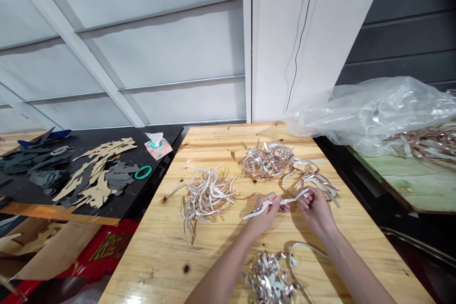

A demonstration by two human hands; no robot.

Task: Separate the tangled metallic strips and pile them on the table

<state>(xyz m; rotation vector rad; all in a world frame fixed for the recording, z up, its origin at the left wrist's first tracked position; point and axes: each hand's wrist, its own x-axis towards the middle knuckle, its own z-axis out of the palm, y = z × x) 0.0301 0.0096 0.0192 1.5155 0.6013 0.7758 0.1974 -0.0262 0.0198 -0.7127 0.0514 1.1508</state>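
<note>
A thin white strip with a shiny rose-gold side [265,206] is stretched between my two hands above the wooden table. My left hand [268,213] is closed around its middle, and one end sticks out to the left. At the strip's other end, my right hand [315,209] pinches it between thumb and fingers. Just beyond my right hand lies a loose bunch of similar strips [313,175]. Left of my hands sits a pile of white strips [210,192]. A coiled rose-gold heap [267,159] is farther back. Between my forearms, small shiny scraps [270,278] are piled.
The wooden table [160,256] fills the middle. On a black table [124,199] at left are beige cut pieces [96,190], grey pieces, a green tape ring [143,172] and a tissue pack [158,146]. Clear plastic sheeting [374,109] covers more strips at right.
</note>
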